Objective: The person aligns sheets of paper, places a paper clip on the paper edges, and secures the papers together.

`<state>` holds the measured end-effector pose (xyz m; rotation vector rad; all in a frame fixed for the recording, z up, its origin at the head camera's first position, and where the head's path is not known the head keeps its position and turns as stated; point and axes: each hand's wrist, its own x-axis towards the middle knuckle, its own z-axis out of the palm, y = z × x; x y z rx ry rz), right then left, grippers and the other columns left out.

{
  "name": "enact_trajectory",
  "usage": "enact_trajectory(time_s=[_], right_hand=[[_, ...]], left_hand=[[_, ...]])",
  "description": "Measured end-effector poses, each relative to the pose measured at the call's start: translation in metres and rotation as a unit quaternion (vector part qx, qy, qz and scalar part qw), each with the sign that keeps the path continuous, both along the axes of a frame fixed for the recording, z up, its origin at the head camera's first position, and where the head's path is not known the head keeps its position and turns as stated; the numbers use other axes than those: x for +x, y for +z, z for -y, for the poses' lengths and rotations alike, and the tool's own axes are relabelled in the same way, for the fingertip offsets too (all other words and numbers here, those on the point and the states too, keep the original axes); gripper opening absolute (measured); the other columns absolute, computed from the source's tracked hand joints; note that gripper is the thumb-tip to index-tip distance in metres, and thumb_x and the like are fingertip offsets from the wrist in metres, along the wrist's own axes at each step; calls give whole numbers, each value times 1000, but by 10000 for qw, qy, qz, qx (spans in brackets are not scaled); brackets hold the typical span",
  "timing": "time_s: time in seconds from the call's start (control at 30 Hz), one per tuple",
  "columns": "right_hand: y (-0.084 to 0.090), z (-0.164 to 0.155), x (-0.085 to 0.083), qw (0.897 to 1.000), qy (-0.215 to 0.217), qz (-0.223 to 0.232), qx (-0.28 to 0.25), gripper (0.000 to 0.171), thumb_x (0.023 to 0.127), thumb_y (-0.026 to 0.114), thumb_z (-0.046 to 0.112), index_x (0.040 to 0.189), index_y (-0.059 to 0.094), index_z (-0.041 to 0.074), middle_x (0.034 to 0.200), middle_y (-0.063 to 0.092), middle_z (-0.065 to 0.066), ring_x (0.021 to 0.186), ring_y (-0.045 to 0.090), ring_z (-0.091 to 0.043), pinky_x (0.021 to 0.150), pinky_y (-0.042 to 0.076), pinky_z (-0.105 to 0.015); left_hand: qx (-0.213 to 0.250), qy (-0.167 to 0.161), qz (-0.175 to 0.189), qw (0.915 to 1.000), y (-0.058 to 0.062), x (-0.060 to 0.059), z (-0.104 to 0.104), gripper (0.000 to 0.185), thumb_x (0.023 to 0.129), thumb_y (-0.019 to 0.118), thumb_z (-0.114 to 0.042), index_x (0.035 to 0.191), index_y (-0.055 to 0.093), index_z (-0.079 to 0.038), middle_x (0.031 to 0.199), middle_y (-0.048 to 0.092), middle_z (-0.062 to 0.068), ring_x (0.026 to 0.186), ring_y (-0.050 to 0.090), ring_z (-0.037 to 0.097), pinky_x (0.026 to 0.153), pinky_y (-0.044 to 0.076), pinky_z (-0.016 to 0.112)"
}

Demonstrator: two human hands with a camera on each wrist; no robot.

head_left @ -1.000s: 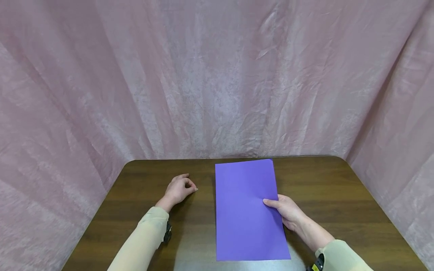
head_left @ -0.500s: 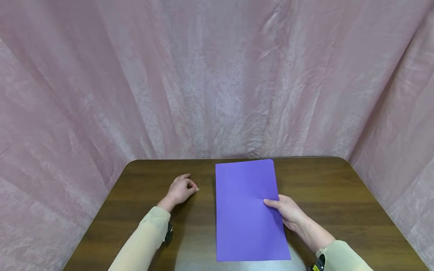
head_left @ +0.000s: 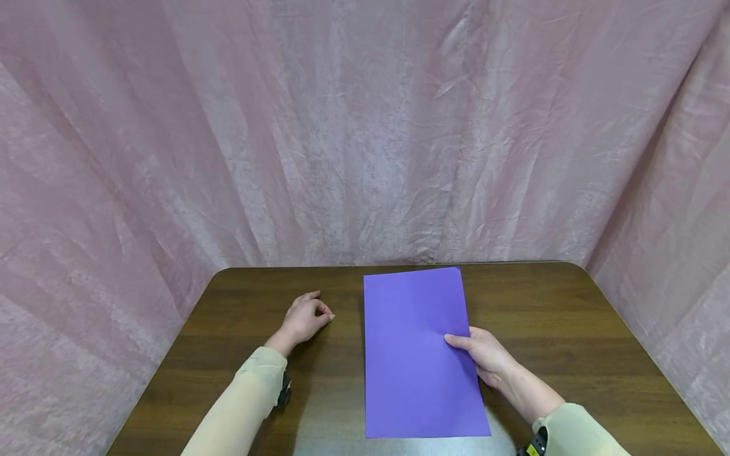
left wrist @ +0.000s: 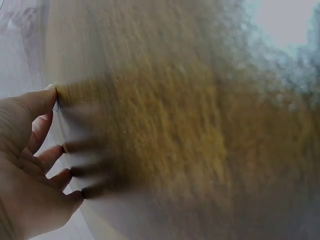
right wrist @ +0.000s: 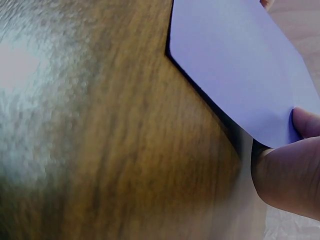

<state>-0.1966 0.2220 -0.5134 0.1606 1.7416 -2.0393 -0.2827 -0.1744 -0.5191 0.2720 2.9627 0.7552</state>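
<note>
A purple sheet of paper [head_left: 419, 380] lies upright in the middle of the head view, low over the table. My right hand [head_left: 492, 360] grips its right edge, thumb on top and the other fingers beneath, mostly hidden. The sheet bends a little at the thumb, and in the right wrist view its near edge stands off the wood. To the left, my left hand [head_left: 303, 318] is low over the table, thumb and index finger pinching a tiny silvery wire loop that looks like a paper clip [left wrist: 56, 106]. Its other fingertips reach down at the tabletop in the left wrist view.
The brown wooden table [head_left: 570, 329] has rounded far corners. A pink curtain [head_left: 365, 139] hangs right behind its far edge and along both sides. Light glares off the wood near the front.
Both hands keep their holds and almost their places. The left hand has shifted very slightly right since a second ago; the purple sheet looks the same.
</note>
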Motion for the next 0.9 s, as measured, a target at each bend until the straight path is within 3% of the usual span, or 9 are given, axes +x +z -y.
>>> enact_trajectory(time_s=[0.43,0.7,0.9], right_hand=[[3,0,-5,10000,40,-42,-19,23,101,64,17,120,62,2,92,75,-7,82,73,-21,71,60,-37],[-1,1,-1,10000,-2,-26,13,25,100,65,18,119,61,2,93,75,-8,82,73,-22,72,60,-39],[0,0,1,9999,5,-67,-95,22,100,66,17,117,62,4,92,76,-8,82,73,-22,71,60,-38]], left_hand=[[143,-125,-428,9989,2,2,-1,9,98,72,-21,91,72,-15,137,58,17,135,42,45,111,37,57],[677,274,-221,9971,1,3,5,7,102,67,-22,102,68,-15,107,68,3,117,56,34,99,46,50],[1252,453,-163,9910,5,4,5,8,102,65,-19,105,65,-11,103,66,3,95,59,23,85,49,44]])
